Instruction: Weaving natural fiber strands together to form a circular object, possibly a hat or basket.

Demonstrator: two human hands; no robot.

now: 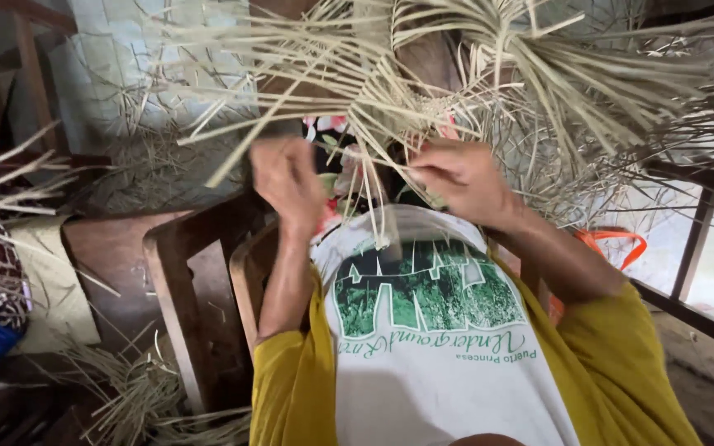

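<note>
Both hands are raised in front of the chest, working a loose, half-woven mat of pale dried straw strips (423, 107) whose long free ends fan out to either side overhead. The left hand (287, 177) is clenched around a few strips at the weave's lower edge; the right hand (460, 177) pinches other strips between thumb and fingers, just beside the small woven patch. Below the arms stands a brown wooden chair (179, 289), with scattered straw (138, 400) on the floor near it. An orange plastic loop (617, 244) shows behind the right forearm.

no packages, labels, signs or screens
</note>
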